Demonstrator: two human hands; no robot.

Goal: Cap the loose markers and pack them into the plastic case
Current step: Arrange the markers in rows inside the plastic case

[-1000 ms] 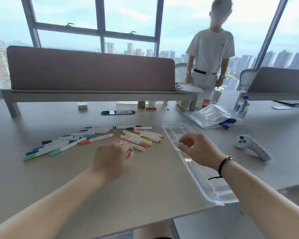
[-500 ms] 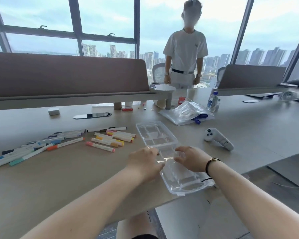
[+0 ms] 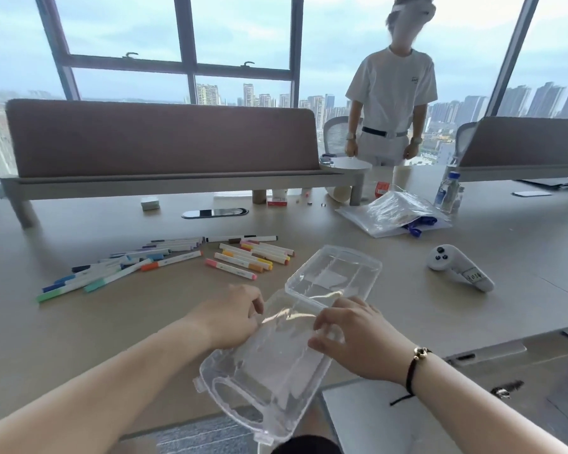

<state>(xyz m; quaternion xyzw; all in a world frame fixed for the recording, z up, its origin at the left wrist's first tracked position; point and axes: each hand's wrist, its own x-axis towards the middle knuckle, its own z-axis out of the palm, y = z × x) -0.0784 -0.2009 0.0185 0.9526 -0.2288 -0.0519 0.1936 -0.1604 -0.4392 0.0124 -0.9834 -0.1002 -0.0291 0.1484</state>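
The clear plastic case [image 3: 276, 365] lies open near the table's front edge, its near half overhanging the edge toward me. My left hand [image 3: 230, 314] grips the case's left rim near the hinge, fingers curled on it. My right hand [image 3: 348, 332] pinches the right rim of the same half. The far half [image 3: 335, 273] rests on the table, and I see no markers in it. Several capped markers lie on the table: a blue, green and purple group [image 3: 118, 267] at the left and a yellow, orange and pink group [image 3: 253, 255] just beyond the case.
A white game controller [image 3: 456, 267] lies right of the case. Farther back are a clear plastic bag [image 3: 391, 213], a water bottle [image 3: 448, 191] and small boxes. A person in white stands behind the table. A padded desk divider [image 3: 161, 139] spans the back.
My left hand left the markers and joined the right hand on the case. The case has been swung round and pulled toward me, its near half past the table edge.
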